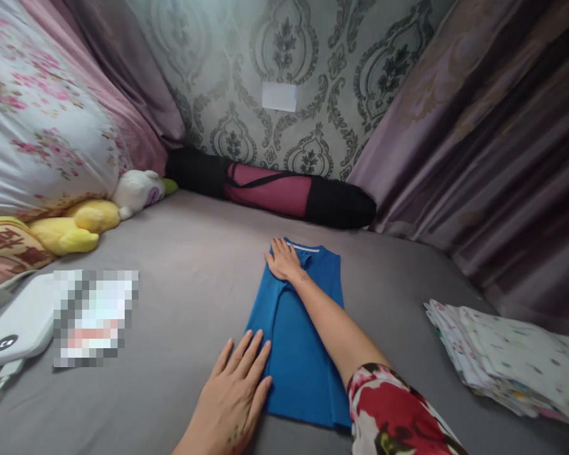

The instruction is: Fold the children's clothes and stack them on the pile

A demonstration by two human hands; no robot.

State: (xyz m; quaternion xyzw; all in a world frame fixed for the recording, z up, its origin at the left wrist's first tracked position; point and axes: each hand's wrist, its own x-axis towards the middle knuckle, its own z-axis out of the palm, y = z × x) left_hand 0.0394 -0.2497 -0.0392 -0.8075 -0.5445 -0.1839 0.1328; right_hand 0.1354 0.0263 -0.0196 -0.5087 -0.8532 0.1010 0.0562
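A folded blue garment (298,335) lies lengthwise mid-bed on the grey sheet (180,265), the right hand (283,260) pressed flat, fingers spread, on its far collar end, the left hand (237,385) flat and open at its near-left edge, folded cloths (507,357) stacked well apart at right.

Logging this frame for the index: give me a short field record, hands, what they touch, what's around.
left hand: flat, open, on near left edge of blue shirt
right hand: flat, open, on shirt's far end by collar
shirt: folded narrow, lying on grey sheet
right side: stack of folded cloths
left side: white charger, yellow plush
back: rolled mat against wall
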